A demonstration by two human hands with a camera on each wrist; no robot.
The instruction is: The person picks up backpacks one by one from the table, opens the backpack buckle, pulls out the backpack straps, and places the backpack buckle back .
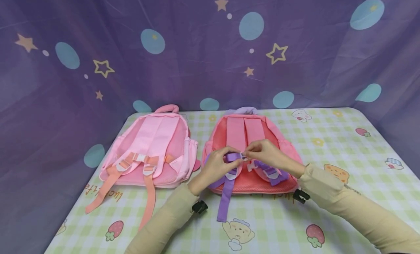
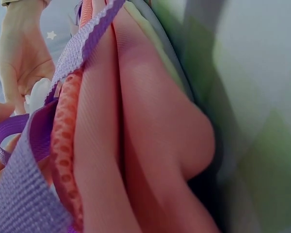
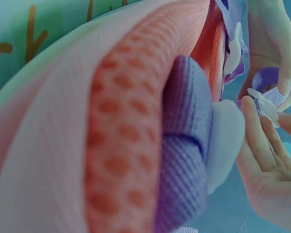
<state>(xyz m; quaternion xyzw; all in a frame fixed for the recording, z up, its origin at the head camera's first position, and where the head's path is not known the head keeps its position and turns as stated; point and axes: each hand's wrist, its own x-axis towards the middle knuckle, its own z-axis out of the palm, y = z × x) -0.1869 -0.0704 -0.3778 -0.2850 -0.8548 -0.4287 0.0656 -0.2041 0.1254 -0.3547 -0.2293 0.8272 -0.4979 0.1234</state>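
While the right hand (image 1: 267,153) pinches a small white plastic buckle (image 3: 266,107) between thumb and fingertips, the left hand (image 1: 216,164) grips the flat purple webbing strap (image 1: 233,157) looped just beside it. Buckle sits between both hands, over a coral-pink fabric backpack (image 1: 256,188). Light-pink fabric backpack (image 1: 157,133) with orange straps (image 1: 149,195) lies to its left; both on a green-and-white checked tablecloth (image 1: 272,228).

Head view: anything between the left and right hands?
Yes: a white buckle piece on a purple strap. The left hand holds the strap, the right hand pinches the piece; head view shows it.
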